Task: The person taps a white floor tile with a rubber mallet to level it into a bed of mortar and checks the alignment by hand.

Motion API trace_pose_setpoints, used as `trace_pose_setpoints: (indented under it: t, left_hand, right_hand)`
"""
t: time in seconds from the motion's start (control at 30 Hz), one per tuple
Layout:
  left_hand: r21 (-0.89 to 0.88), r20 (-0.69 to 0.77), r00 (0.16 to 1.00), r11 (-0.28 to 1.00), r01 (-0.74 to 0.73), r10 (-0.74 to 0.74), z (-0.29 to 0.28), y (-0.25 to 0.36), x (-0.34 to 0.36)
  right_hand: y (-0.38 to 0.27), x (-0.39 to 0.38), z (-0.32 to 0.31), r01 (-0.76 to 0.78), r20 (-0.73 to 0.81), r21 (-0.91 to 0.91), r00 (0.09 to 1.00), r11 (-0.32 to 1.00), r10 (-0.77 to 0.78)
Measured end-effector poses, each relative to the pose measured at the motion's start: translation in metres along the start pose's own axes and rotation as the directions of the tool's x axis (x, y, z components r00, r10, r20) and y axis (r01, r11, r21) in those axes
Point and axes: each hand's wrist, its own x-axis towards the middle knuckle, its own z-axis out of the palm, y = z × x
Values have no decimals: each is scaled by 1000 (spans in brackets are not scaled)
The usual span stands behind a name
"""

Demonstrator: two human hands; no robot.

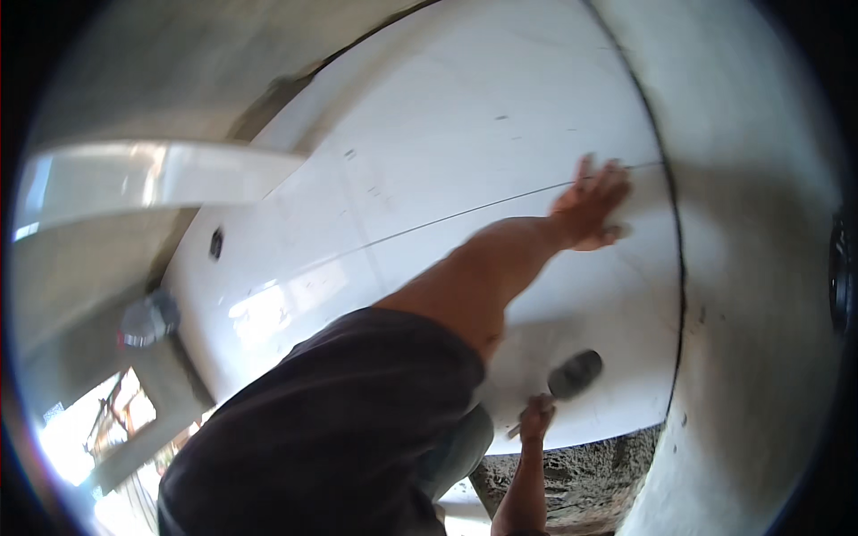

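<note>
Large glossy white tiles (429,170) lie under both hands, with a thin dark joint line (465,213) between them. My left hand (594,207) reaches across to the right and rests with fingers spread beside the joint, close to the wall. Lower down, my right hand (536,418) is closed round the short handle of a rubber mallet (576,373). The mallet's dark, rounded head is over the nearer tile; whether it touches the surface I cannot tell. My dark left sleeve covers much of the lower left.
A plain grey wall (751,268) runs along the right, with a dark gap at the tile edge. Rough grey mortar (581,482) shows past the near tile edge. A small black object (216,243) lies at the far left, near a pale glossy panel (152,183).
</note>
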Motion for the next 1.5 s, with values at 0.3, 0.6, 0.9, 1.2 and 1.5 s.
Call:
trace_pose_setpoints:
  t: [0.3, 0.6, 0.9, 1.2, 1.5]
  left_hand:
    - [-88, -73, 908, 909, 407, -413, 0, 7, -133]
    - [148, -81, 532, 517, 843, -843, -23, -69, -367]
    - [126, 9, 472, 469, 874, -882, -15, -39, -280]
    - [119, 37, 950, 945, 304, -311, 6, 10, -50]
    - [159, 76, 991, 982, 99, -113, 19, 44, 59]
  right_hand:
    - [-10, 4, -1, -167, -1, 115, 986, 979, 169]
    - [5, 5, 18, 26, -96, -118, 995, 993, -38]
    - [27, -17, 5, -121, -174, 115, 975, 986, 140]
    - [64, -81, -10, -134, -443, -267, 897, 954, 2]
    - [-62, -92, -19, 170, -489, -148, 844, 974, -221]
